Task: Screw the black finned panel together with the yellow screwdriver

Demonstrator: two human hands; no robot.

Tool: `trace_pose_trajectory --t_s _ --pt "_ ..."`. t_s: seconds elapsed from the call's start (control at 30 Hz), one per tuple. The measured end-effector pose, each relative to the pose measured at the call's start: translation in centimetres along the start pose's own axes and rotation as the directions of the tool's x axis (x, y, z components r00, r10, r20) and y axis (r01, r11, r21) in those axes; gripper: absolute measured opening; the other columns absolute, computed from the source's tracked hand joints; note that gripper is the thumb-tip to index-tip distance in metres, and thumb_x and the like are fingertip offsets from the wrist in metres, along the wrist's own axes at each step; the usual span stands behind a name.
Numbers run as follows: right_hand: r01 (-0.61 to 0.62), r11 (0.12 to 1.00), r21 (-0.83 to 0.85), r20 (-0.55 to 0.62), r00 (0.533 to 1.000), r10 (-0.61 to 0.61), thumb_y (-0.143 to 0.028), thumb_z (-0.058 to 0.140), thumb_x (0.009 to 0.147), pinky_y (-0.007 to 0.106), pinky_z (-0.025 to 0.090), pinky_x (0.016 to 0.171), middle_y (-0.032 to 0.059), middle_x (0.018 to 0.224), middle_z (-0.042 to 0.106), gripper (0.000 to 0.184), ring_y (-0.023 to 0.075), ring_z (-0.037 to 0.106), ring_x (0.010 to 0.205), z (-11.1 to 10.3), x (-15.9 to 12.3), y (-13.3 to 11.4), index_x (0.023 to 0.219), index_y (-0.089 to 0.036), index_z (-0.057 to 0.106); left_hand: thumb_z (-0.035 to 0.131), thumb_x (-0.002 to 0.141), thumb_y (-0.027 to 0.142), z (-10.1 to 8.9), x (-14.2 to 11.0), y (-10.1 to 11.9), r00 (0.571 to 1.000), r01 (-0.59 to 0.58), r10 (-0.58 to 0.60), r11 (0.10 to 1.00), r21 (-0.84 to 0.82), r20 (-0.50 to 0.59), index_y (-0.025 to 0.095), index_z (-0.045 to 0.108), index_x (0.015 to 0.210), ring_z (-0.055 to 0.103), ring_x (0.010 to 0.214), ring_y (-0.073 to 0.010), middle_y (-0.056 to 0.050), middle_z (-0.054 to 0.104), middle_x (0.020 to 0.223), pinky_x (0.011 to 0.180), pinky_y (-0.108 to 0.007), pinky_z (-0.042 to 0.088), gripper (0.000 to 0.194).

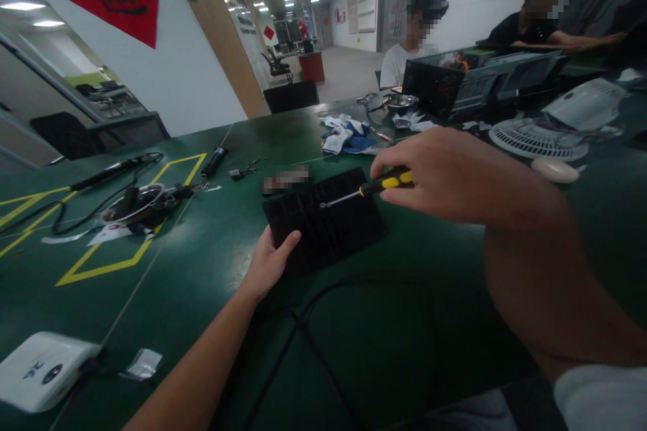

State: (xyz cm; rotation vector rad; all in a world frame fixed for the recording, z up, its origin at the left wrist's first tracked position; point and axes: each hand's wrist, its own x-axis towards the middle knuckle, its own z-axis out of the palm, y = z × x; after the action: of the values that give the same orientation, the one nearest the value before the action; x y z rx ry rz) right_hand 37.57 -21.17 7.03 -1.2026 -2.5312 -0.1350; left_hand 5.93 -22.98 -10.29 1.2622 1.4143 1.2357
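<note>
A flat black plastic tray-like part (pixel 338 229), with raised ribs or compartments, is tilted at the middle of the table. My left hand (pixel 270 262) grips its lower left edge, with the thumb on top. In my right hand (pixel 439 175) is a screwdriver (pixel 387 183) with a black and yellow handle, held between thumb and fingers. Its metal shaft points left over the part, and a small shiny round bit, perhaps a screw, shows at the tip. I cannot tell whether the tip touches the plastic. A partly blurred-out tool-like object (pixel 286 180) lies just behind the part.
Black cables (pixel 303 323) cross the green table (pixel 192 323) near me. Cloth gloves (pixel 346 133) lie behind. At left are a wire-filled bowl (pixel 134 205) and a white device (pixel 43 370); at right, a white fan grille (pixel 538 140). Two people sit beyond an open computer case (pixel 475 84).
</note>
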Motion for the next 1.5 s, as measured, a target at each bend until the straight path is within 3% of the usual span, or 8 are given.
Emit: trace_pose_trajectory --t_s 0.3,0.67,1.1,1.27,1.5 --pt "-0.024 1.0 -0.015 -0.012 1.0 0.024 -0.03 0.067 0.087 0.037 0.043 0.073 0.0066 0.098 0.078 0.023 0.0267 0.069 0.087 0.7 0.6 -0.5 0.105 -0.027 0.081 0.081 0.081 0.052 0.2 -0.2 0.1 1.0 0.003 -0.003 1.0 -0.002 0.005 0.018 0.06 0.13 0.067 0.123 -0.0351 -0.013 0.071 0.131 0.107 -0.055 0.053 0.063" --pt "0.055 0.998 -0.018 -0.05 0.997 -0.055 -0.023 0.064 0.09 0.04 0.046 0.08 0.0063 0.105 0.077 0.024 0.0275 0.069 0.095 1.2 1.1 -0.7 0.106 -0.027 0.081 0.081 0.08 0.052 0.0 -0.1 -0.2 1.0 -0.001 0.001 1.0 0.004 0.005 0.018 0.062 0.13 0.068 0.121 -0.035 -0.013 0.072 0.129 0.104 -0.055 0.055 0.062" --pt "0.022 0.997 -0.079 -0.057 0.998 -0.027 -0.028 0.065 0.089 0.041 0.045 0.072 0.0088 0.102 0.079 0.024 0.0314 0.07 0.091 1.3 1.1 -1.5 0.106 -0.025 0.083 0.08 0.082 0.05 0.1 -0.1 -0.2 1.0 0.002 -0.002 1.0 0.005 0.002 0.018 0.06 0.13 0.066 0.124 -0.0361 -0.015 0.071 0.131 0.108 -0.058 0.053 0.061" --pt "-0.048 0.99 -0.131 -0.01 0.999 0.047 -0.034 0.064 0.088 0.037 0.043 0.067 0.0092 0.09 0.078 0.024 0.0288 0.069 0.085 1.5 0.7 -1.9 0.101 -0.025 0.082 0.08 0.081 0.049 0.1 0.0 -0.2 1.0 -0.008 0.008 1.0 0.014 0.002 0.018 0.062 0.129 0.067 0.123 -0.0358 -0.014 0.071 0.13 0.105 -0.056 0.055 0.06" --pt "-0.062 0.968 -0.242 0.132 0.987 0.096 -0.041 0.045 0.099 0.035 0.033 0.059 0.0116 0.082 0.073 0.038 0.0252 0.065 0.071 2.0 0.6 -1.4 0.092 -0.018 0.075 0.079 0.083 0.047 0.0 0.0 -0.3 1.0 -0.024 0.024 1.0 0.014 0.008 0.019 0.062 0.13 0.067 0.122 -0.0345 -0.013 0.072 0.13 0.105 -0.054 0.055 0.058"
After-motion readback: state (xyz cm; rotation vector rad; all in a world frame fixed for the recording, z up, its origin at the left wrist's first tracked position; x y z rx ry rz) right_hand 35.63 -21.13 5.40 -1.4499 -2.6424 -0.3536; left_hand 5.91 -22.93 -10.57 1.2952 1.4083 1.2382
